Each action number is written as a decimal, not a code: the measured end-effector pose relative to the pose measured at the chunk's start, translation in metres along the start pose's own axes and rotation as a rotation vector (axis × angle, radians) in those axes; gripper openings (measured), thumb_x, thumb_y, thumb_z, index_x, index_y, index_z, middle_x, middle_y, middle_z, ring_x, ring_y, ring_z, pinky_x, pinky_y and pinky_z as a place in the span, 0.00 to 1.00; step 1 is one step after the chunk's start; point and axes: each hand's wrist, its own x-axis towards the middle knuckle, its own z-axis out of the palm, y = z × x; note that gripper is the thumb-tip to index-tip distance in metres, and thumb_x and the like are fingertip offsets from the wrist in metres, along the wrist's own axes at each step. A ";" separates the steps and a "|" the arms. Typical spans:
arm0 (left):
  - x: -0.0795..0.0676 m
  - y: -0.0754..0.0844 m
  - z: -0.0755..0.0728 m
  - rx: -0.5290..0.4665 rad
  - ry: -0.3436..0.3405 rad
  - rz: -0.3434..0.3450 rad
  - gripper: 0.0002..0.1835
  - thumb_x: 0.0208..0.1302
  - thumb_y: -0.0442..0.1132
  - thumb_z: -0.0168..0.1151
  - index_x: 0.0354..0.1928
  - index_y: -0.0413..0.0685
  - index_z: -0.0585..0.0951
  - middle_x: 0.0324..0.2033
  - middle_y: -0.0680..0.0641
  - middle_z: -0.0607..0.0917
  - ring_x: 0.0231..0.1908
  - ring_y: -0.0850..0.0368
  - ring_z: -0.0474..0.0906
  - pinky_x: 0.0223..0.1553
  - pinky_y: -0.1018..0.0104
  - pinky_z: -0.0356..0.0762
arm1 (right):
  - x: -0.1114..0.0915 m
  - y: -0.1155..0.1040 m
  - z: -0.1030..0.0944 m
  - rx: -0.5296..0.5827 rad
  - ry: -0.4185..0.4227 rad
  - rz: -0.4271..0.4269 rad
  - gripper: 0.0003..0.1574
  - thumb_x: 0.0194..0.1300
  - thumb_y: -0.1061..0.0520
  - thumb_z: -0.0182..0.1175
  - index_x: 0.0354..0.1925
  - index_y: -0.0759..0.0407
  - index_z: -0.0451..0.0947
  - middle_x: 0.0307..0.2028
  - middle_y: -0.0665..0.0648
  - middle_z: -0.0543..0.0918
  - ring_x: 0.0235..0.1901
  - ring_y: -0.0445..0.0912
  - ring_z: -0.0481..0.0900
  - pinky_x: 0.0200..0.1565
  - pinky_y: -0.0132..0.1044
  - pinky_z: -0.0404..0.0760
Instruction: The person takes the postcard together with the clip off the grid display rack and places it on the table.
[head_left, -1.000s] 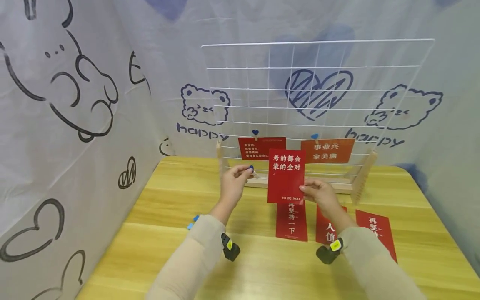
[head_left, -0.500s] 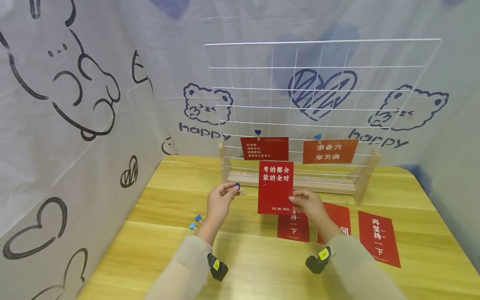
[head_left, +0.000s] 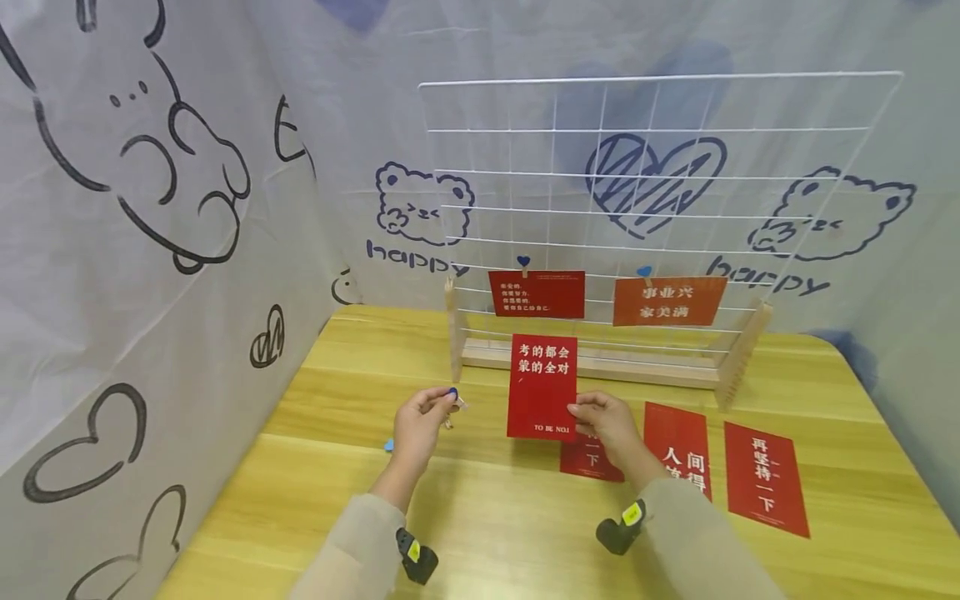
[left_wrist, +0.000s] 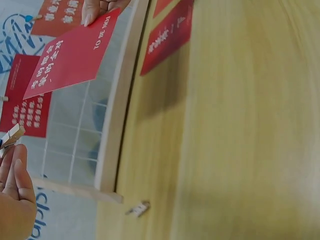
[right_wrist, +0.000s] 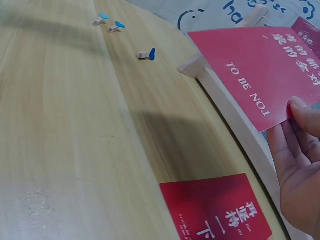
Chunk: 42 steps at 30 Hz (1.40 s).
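In the head view my left hand (head_left: 420, 429) pinches a small wooden clothespin (left_wrist: 13, 135) with a dark blue heart on its end. The fingertips and thumb of my right hand (head_left: 609, 425) hold a red card (head_left: 543, 387) with white lettering by its lower right edge. That card is upright, in front of a white wire grid rack (head_left: 652, 247). Clipped on the grid by heart clothespins are a dark red card (head_left: 537, 295) and an orange-red card (head_left: 669, 302). The left hand is to the left of the held card, apart from it.
Three red cards lie on the wooden table: one partly hidden behind the right hand, a middle card (head_left: 677, 442) and a right card (head_left: 767, 479). Blue-heart clothespins (right_wrist: 146, 55) lie at the left. The rack's wooden base (head_left: 645, 373) stands at the back, before a drawn-on curtain.
Both hands have come down and to the left, away from the grid. The red card has moved with the right hand, uncovering the clipped cards. The view has shifted slightly.
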 end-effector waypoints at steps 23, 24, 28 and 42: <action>-0.039 -0.060 -0.034 0.061 0.047 -0.144 0.17 0.64 0.38 0.55 0.47 0.30 0.75 0.36 0.41 0.84 0.38 0.53 0.81 0.47 0.57 0.77 | 0.008 0.028 0.022 -0.070 0.052 0.085 0.14 0.61 0.65 0.56 0.44 0.74 0.71 0.30 0.50 0.80 0.30 0.37 0.78 0.34 0.33 0.82; -0.040 -0.062 -0.035 0.055 0.054 -0.154 0.16 0.64 0.38 0.55 0.47 0.29 0.75 0.36 0.41 0.84 0.37 0.55 0.81 0.47 0.58 0.77 | 0.008 0.029 0.023 -0.070 0.051 0.089 0.15 0.61 0.65 0.57 0.45 0.74 0.72 0.30 0.50 0.80 0.29 0.37 0.78 0.34 0.33 0.82; -0.040 -0.069 -0.039 0.020 0.085 -0.193 0.15 0.63 0.35 0.56 0.45 0.28 0.74 0.35 0.43 0.84 0.34 0.60 0.80 0.45 0.63 0.78 | 0.009 0.034 0.026 -0.081 0.049 0.118 0.15 0.61 0.65 0.57 0.45 0.74 0.72 0.32 0.52 0.81 0.28 0.38 0.79 0.33 0.33 0.82; -0.031 -0.082 -0.037 -0.008 0.086 -0.235 0.14 0.62 0.33 0.56 0.44 0.25 0.74 0.33 0.41 0.84 0.30 0.60 0.80 0.39 0.67 0.80 | 0.013 0.049 0.036 -0.112 0.049 0.158 0.13 0.61 0.65 0.56 0.44 0.73 0.73 0.35 0.58 0.80 0.29 0.39 0.79 0.34 0.33 0.82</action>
